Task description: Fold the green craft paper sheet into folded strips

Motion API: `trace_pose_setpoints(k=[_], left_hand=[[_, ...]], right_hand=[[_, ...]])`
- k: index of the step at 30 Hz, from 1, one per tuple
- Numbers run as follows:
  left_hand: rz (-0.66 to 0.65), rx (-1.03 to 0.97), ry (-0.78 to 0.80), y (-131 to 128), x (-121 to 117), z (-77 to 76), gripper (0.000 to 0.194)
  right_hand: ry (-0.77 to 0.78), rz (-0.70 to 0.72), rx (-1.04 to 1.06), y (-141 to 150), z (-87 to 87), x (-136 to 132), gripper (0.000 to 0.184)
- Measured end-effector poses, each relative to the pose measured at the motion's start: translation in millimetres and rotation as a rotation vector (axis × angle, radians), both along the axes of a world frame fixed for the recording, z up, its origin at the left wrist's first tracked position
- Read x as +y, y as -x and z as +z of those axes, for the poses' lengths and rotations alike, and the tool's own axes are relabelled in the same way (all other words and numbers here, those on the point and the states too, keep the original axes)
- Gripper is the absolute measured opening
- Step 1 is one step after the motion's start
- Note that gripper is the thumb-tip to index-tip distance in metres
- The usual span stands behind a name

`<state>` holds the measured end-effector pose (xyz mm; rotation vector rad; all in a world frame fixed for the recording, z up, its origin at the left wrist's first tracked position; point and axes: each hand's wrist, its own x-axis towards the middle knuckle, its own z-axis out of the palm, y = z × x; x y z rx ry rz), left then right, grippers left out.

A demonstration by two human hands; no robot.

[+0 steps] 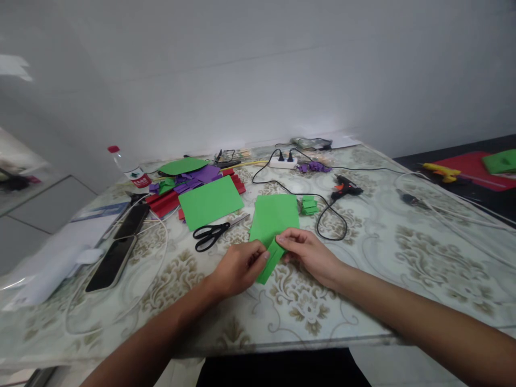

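Observation:
Both hands pinch a narrow folded strip of green paper near the front of the table. My left hand is closed on its left side, thumb on top. The fingers of my right hand are closed on its upper right end. Just beyond the hands lies a green sheet, partly covered by them. Black-handled scissors rest left of that sheet, blades pointing right. A small pile of cut green strips sits to its right. Another green sheet lies farther left.
Red and purple paper is heaped at the back left beside a bottle. A phone and white cables lie left. Behind stands a power strip; its cord loops near a black glue gun. A yellow glue gun lies far right.

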<state>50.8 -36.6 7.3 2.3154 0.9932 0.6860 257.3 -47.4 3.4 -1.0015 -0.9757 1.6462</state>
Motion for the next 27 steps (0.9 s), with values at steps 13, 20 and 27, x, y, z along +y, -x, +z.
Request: trace_pose_setpoints(k=[13, 20, 27], left_hand=[[0.022, 0.001, 0.006, 0.0, -0.4, -0.5, 0.022], [0.080, -0.027, 0.068, -1.5, 2.6, -2.9, 0.020], [0.032, -0.038, 0.159, -2.2, 2.4, -1.4, 0.023]], right_hand=[[0.052, 0.023, 0.073, -1.1, 0.6, 2.3, 0.040], [0.074, 0.022, 0.058, -1.5, -1.2, 4.0, 0.037], [0.069, 0.041, 0.023, -1.5, -1.0, 1.6, 0.036]])
